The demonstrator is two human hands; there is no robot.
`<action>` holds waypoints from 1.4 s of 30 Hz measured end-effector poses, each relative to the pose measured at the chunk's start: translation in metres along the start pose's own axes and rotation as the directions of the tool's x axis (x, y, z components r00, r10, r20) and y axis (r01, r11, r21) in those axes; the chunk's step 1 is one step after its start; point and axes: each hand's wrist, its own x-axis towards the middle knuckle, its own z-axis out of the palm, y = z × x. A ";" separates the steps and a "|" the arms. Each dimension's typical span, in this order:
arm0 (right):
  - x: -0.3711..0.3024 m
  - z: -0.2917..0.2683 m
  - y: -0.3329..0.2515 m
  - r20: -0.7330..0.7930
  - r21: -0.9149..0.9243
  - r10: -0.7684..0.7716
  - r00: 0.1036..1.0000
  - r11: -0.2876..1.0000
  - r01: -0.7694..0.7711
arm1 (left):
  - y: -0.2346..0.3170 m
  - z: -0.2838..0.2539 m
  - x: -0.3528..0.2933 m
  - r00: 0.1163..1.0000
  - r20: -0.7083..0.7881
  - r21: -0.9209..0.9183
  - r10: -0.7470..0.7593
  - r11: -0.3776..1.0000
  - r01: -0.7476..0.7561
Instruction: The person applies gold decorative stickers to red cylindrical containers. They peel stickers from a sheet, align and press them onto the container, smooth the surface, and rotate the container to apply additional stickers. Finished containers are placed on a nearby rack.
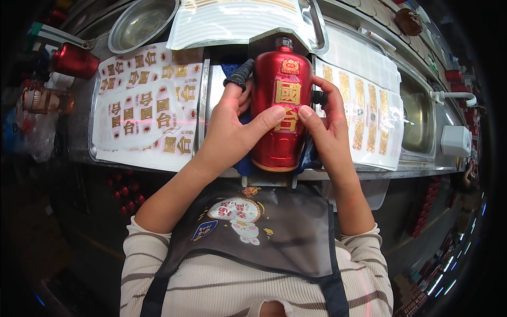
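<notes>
A glossy red bottle (279, 145) with a dark neck and raised gold characters lies front side up at the middle of the bench, its neck pointing away from me. My left hand (232, 124) grips its left side, the thumb pressed on the lower gold character (285, 122). From the right, my right hand (331, 124) holds the bottle, its thumb tip on that character's right edge. A black ribbed piece (240, 74) shows at my left index finger; whether it is worn or part of a holder I cannot tell. Blue cloth (244, 165) shows under the bottle.
Sheets of gold character stickers (182, 124) lie on a tray at left. Gold strip stickers (359, 116) cover a white sheet at right, before a sink (420, 132) with a white tap (454, 96). A metal bowl (142, 26) and another red bottle (76, 59) stand far left.
</notes>
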 end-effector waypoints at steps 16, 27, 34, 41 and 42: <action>0.016 0.013 -0.003 -0.120 0.035 -0.036 0.992 0.999 0.041 | 0.002 0.009 0.018 0.990 -0.115 -0.105 0.081 0.990 -0.093; 0.028 0.015 -0.006 -0.147 0.044 0.005 0.989 0.999 0.002 | 0.007 0.016 0.033 0.984 -0.156 -0.080 0.090 0.991 -0.103; 0.008 0.004 -0.001 -0.042 0.003 -0.002 0.999 1.000 0.002 | -0.001 0.013 0.013 0.968 -0.139 0.192 0.207 0.965 -0.179; 0.005 0.002 0.004 -0.020 0.111 0.014 1.000 0.994 -0.011 | 0.000 0.010 0.008 0.990 -0.108 0.080 0.096 0.993 -0.087; 0.002 0.002 0.004 -0.016 0.114 0.021 1.000 0.993 -0.019 | -0.005 0.007 0.003 0.991 -0.110 0.019 0.080 0.997 -0.079</action>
